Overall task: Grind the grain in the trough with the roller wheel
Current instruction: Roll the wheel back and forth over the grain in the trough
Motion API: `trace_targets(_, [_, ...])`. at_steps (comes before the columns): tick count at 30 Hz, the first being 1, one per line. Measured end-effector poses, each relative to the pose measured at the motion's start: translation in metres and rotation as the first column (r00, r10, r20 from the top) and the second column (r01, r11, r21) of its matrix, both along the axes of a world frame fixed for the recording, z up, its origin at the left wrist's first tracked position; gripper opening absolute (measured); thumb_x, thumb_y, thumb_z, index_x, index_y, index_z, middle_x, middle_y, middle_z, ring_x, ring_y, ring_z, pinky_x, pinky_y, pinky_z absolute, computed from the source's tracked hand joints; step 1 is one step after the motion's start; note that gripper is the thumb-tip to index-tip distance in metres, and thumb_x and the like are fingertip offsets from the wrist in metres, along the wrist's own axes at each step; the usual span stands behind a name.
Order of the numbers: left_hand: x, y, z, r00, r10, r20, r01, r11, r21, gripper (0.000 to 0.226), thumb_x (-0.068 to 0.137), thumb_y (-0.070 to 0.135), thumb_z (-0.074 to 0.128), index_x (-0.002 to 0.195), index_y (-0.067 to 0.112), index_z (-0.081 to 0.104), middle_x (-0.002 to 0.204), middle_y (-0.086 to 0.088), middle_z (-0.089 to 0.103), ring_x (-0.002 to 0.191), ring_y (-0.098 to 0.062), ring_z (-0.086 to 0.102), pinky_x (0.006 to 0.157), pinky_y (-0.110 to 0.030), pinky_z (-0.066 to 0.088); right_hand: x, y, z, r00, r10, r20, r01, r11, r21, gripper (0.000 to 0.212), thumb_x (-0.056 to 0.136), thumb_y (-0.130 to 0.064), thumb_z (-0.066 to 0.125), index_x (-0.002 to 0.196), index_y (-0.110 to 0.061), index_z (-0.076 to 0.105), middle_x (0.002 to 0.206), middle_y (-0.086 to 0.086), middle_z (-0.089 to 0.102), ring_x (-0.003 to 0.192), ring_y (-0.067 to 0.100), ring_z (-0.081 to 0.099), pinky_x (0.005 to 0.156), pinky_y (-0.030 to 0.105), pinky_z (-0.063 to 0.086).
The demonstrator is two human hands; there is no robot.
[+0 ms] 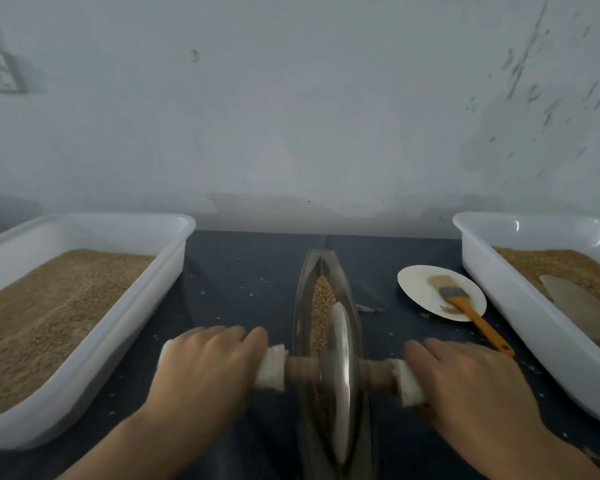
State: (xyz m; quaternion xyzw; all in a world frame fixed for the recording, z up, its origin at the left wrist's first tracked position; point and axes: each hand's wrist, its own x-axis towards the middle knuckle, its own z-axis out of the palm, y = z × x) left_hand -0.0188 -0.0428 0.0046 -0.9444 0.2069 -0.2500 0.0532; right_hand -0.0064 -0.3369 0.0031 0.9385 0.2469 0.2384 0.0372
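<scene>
Nearest, the left hand [205, 367] and right hand [465, 379] each lie over a white-wrapped end of the axle, fingers curled down around it; both are motion-blurred, and their undersides are hidden. Between them the roller wheel [340, 382] stands upright in the metal trough [300, 299], whose near end is cut off by the frame. Grain [321, 306] lies in the trough beyond the wheel. Farther right, a brush [465, 306] rests on a white plate [420, 289]. 2 white tubs [174, 258] of grain flank the table, both cropped. No writing is readable.
</scene>
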Motion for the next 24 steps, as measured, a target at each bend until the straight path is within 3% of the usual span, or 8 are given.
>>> trace_targets(4, [0.004, 0.003, -0.003, 0.998, 0.043, -0.048, -0.042, 0.999, 0.019, 0.055, 0.026, 0.025, 0.089, 0.061, 0.026, 0.046, 0.049, 0.008, 0.044, 0.037, -0.014, 0.044, 0.046, -0.024, 0.017, 0.006, 0.003, -0.003, 0.999, -0.026, -0.039, 0.025, 0.999, -0.027, 0.058, 0.023, -0.031, 0.091, 0.069, -0.027, 0.056, 0.054, -0.006, 0.052, 0.042, 0.012, 0.049, 0.036, 0.027, 0.039])
trace_targets(6, [0.032, -0.002, -0.008, 0.991, 0.119, -0.062, -0.115, 0.991, 0.074, 0.050, 0.037, 0.031, 0.090, 0.065, 0.028, 0.048, 0.052, 0.008, 0.050, 0.042, -0.013, 0.050, 0.045, -0.024, 0.022, 0.030, 0.010, -0.005, 0.994, -0.091, -0.068, 0.086, 0.994, -0.069, 0.051, 0.037, -0.033, 0.091, 0.074, -0.026, 0.056, 0.060, -0.006, 0.056, 0.047, 0.014, 0.053, 0.040, 0.026, 0.035])
trace_targets(9, [0.089, -0.007, -0.015, 0.963, 0.269, -0.009, -0.269, 0.963, 0.024, 0.032, 0.076, 0.038, 0.071, 0.077, 0.030, 0.040, 0.071, 0.007, 0.059, 0.061, -0.017, 0.058, 0.054, -0.029, 0.033, 0.084, 0.021, -0.006, 0.984, -0.177, 0.007, 0.177, 0.979, -0.103, 0.032, 0.072, -0.038, 0.075, 0.091, -0.026, 0.051, 0.080, -0.006, 0.061, 0.064, 0.015, 0.055, 0.053, 0.028, 0.033])
trace_targets(15, [0.111, -0.009, -0.010, 0.953, 0.300, -0.028, -0.301, 0.953, -0.027, 0.028, 0.084, 0.037, 0.063, 0.079, 0.029, 0.037, 0.070, 0.010, 0.046, 0.060, -0.015, 0.042, 0.054, -0.029, 0.028, 0.105, 0.031, 0.004, 0.977, -0.211, -0.017, 0.210, 0.976, -0.058, 0.030, 0.079, -0.039, 0.069, 0.096, -0.026, 0.048, 0.088, -0.003, 0.063, 0.073, 0.018, 0.057, 0.058, 0.030, 0.034])
trace_targets(18, [0.063, -0.005, -0.011, 0.962, 0.250, -0.109, -0.252, 0.968, -0.005, 0.027, 0.082, 0.037, 0.063, 0.080, 0.030, 0.037, 0.074, 0.009, 0.052, 0.065, -0.015, 0.053, 0.056, -0.029, 0.035, 0.058, 0.017, -0.002, 0.985, -0.154, -0.075, 0.146, 0.984, -0.102, 0.036, 0.072, -0.041, 0.075, 0.094, -0.028, 0.050, 0.083, -0.006, 0.061, 0.068, 0.015, 0.058, 0.056, 0.029, 0.039])
trace_targets(20, [0.024, -0.002, -0.005, 0.983, 0.155, -0.103, -0.154, 0.988, 0.018, 0.033, 0.067, 0.034, 0.076, 0.077, 0.029, 0.044, 0.068, 0.009, 0.054, 0.059, -0.016, 0.056, 0.053, -0.028, 0.040, 0.020, 0.008, -0.002, 0.995, -0.081, -0.054, 0.076, 0.994, -0.076, 0.050, 0.048, -0.038, 0.088, 0.085, -0.028, 0.056, 0.070, -0.006, 0.059, 0.056, 0.013, 0.056, 0.048, 0.027, 0.041])
trace_targets(22, [-0.005, 0.002, 0.001, 0.999, 0.045, -0.028, -0.046, 0.998, -0.032, 0.044, 0.042, 0.024, 0.085, 0.066, 0.026, 0.048, 0.054, 0.007, 0.047, 0.043, -0.018, 0.050, 0.043, -0.024, 0.027, -0.004, 0.001, 0.001, 1.000, 0.000, 0.023, 0.000, 1.000, 0.000, 0.060, 0.023, -0.033, 0.091, 0.074, -0.026, 0.059, 0.058, -0.006, 0.054, 0.045, 0.012, 0.050, 0.041, 0.025, 0.037])
trace_targets(24, [-0.017, 0.005, 0.004, 0.999, 0.039, -0.028, -0.040, 0.999, -0.020, 0.050, 0.034, 0.025, 0.087, 0.062, 0.026, 0.046, 0.049, 0.008, 0.043, 0.038, -0.017, 0.045, 0.043, -0.023, 0.020, -0.012, -0.002, 0.001, 1.000, 0.008, -0.003, -0.008, 1.000, 0.002, 0.061, 0.019, -0.033, 0.091, 0.072, -0.027, 0.059, 0.055, -0.006, 0.053, 0.043, 0.010, 0.049, 0.039, 0.026, 0.040])
